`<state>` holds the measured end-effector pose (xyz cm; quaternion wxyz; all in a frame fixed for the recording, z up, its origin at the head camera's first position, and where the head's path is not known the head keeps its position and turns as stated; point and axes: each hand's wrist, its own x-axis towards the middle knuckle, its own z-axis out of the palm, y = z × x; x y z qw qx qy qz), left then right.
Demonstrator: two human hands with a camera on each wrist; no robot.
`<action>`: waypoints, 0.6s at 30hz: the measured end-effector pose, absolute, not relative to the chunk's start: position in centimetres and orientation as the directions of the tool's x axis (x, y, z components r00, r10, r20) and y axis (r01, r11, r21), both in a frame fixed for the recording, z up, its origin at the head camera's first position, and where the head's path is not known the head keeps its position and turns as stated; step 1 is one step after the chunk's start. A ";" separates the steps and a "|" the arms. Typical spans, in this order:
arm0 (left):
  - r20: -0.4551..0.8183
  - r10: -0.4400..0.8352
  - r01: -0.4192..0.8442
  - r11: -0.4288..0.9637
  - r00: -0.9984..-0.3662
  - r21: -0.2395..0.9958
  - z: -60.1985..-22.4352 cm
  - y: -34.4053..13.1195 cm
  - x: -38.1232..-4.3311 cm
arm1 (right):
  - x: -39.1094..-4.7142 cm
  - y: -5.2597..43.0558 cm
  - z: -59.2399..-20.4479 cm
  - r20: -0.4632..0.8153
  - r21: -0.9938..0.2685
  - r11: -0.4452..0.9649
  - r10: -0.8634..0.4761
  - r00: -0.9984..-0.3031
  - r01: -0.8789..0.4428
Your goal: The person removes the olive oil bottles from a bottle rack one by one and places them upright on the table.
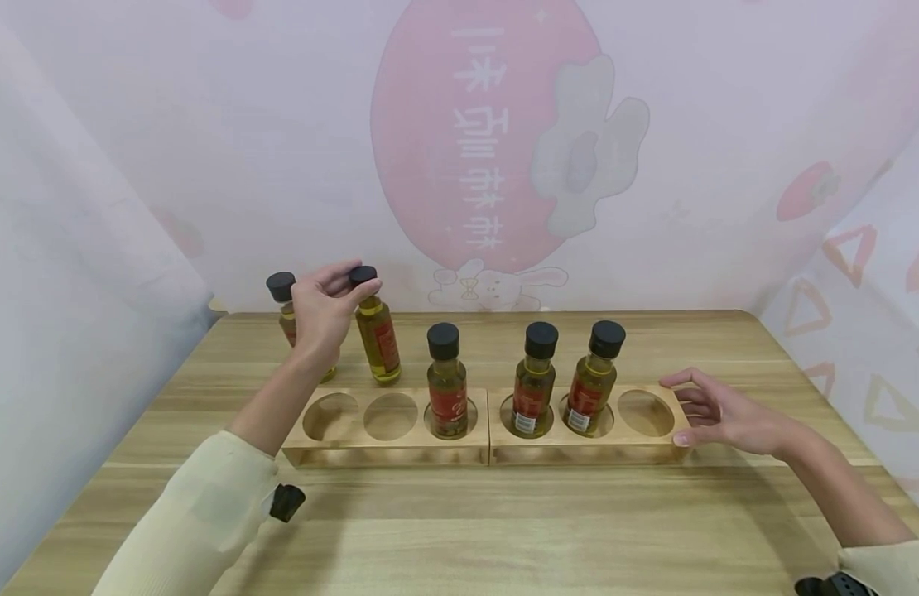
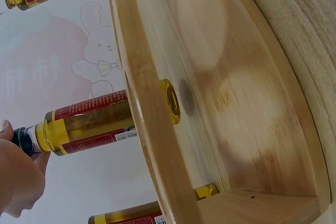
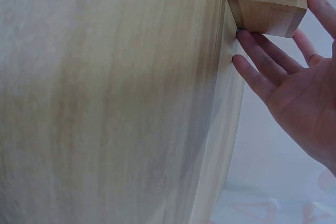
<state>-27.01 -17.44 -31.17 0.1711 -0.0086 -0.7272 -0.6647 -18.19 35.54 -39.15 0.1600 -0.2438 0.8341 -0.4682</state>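
In the head view, my left hand (image 1: 325, 313) pinches the black cap of an oil bottle (image 1: 380, 339) behind the left wooden rack (image 1: 385, 454). The left wrist view shows this red-labelled bottle (image 2: 100, 121) beyond the rack wall, its base visible under the rack's top board. A second oil bottle (image 1: 282, 288) is partly hidden behind that hand. My right hand (image 1: 728, 414) grips the end of the right wooden rack (image 1: 579, 455), thumb at the front corner and index finger at the back corner. Its remaining fingers lie along the end in the right wrist view.
One bottle (image 1: 446, 389) stands in the left rack's right hole. Two more, a middle bottle (image 1: 534, 385) and a right bottle (image 1: 592, 382), stand in the right rack. The racks meet end to end on a wooden table (image 1: 504, 530), with a printed curtain (image 1: 281, 149) behind.
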 end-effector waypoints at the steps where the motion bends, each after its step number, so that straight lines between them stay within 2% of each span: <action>1: 0.259 -0.212 0.238 0.123 -0.942 0.964 -31.2 -17.4 -27.0 | -18.2 35.5 -39.2 -0.039 -0.860 0.442 -0.556 -0.830 -0.256; 18: 0.256 -0.210 0.233 0.126 -0.944 0.964 -31.3 -17.2 -27.2 | -18.0 35.5 -39.1 -0.027 -0.868 0.422 -0.566 -0.824 -0.261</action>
